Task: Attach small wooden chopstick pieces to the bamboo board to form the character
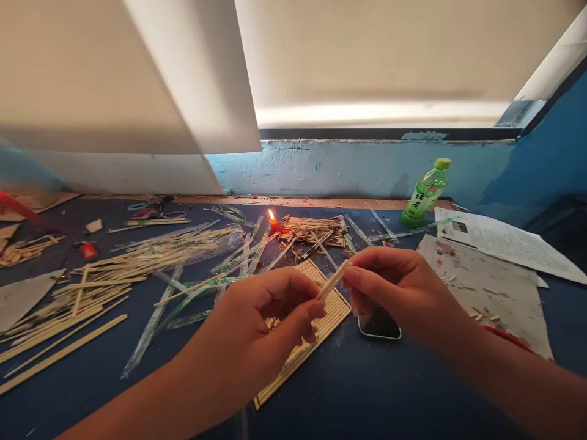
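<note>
Between my two hands is a short length of pale wooden stick, possibly two pieces side by side, slanting up to the right. My left hand pinches its lower end. At the upper end, the thumb and fingers of my right hand are closed on it. Under my left hand lies a flat panel of sticks set side by side, partly covered by that hand. A smartphone rests below my right hand, its upper part hidden. Beyond the hands, a lit orange candle stands beside a darkened stick panel.
Loose chopsticks and clear plastic wrappers spread across the left and middle. A red lighter lies farther left. At right are a green tea bottle, printed papers and a stained sheet bearing stick pieces.
</note>
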`<action>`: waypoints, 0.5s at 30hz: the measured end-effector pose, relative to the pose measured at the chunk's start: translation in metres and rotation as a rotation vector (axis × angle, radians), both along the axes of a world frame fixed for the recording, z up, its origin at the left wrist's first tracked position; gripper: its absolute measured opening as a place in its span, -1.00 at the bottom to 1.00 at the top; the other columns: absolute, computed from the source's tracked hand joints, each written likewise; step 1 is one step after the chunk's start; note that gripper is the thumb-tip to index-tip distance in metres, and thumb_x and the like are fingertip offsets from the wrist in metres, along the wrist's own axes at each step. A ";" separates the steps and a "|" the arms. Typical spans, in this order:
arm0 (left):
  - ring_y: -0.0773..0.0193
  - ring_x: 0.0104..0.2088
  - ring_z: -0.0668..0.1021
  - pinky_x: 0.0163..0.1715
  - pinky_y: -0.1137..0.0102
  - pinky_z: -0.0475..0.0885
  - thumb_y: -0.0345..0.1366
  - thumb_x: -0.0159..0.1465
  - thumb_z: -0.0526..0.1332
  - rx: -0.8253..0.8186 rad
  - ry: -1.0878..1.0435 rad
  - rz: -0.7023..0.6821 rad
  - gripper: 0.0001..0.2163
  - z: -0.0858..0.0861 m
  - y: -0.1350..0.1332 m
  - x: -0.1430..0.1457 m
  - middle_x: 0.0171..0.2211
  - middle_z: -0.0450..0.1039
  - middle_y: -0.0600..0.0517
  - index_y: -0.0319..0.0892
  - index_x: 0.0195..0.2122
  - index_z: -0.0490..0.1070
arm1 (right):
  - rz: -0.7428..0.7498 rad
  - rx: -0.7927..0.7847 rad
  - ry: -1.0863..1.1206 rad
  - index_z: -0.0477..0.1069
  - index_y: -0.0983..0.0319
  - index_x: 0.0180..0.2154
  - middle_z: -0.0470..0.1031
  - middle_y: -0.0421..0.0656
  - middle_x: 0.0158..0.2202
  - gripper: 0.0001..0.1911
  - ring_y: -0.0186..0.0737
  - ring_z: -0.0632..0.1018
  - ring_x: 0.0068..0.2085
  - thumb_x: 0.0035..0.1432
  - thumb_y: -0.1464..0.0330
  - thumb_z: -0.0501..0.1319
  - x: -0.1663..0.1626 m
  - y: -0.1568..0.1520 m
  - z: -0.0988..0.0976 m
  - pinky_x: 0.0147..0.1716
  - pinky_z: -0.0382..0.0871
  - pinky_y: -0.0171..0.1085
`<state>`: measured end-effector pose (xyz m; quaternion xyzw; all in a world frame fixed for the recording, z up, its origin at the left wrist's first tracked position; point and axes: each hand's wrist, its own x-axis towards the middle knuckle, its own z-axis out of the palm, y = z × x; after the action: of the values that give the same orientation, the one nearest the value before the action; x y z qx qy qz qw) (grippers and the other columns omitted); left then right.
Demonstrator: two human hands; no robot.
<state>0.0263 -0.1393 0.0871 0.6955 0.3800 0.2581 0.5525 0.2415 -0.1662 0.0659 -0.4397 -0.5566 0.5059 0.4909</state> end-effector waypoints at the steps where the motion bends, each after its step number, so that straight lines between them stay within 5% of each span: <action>1: 0.37 -0.44 0.57 -0.43 0.53 0.51 -0.23 0.32 0.28 0.013 -0.001 0.008 -0.92 0.002 -0.001 -0.002 -0.43 0.53 0.11 -0.09 -0.28 0.51 | -0.012 0.002 0.003 0.54 0.19 -0.35 0.49 -0.28 -0.57 -0.83 -0.42 0.47 -0.52 0.25 0.24 0.31 -0.003 0.000 0.002 -0.51 0.39 -0.43; 8: 0.35 -0.40 0.60 -0.41 0.55 0.50 -0.24 0.32 0.28 0.150 0.111 0.058 -0.93 0.001 -0.004 -0.018 -0.40 0.57 0.12 -0.07 -0.24 0.53 | -0.001 -0.004 0.055 0.60 0.17 -0.36 0.54 -0.27 -0.60 -0.88 -0.43 0.50 -0.59 0.18 0.27 0.37 -0.019 0.009 0.008 -0.61 0.39 -0.47; 15: 0.38 -0.48 0.60 -0.48 0.60 0.48 -0.25 0.29 0.31 0.106 0.073 0.130 -0.94 0.002 -0.004 -0.029 -0.47 0.58 0.14 -0.06 -0.31 0.57 | -0.023 -0.007 -0.064 0.62 0.17 -0.46 0.56 -0.24 -0.61 -0.87 -0.41 0.53 -0.59 0.08 0.29 0.44 -0.021 0.015 0.007 -0.58 0.45 -0.47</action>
<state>-0.0024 -0.1435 0.0887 0.7067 0.4300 0.2874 0.4828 0.2204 -0.1513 0.0724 -0.4636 -0.5651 0.4880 0.4771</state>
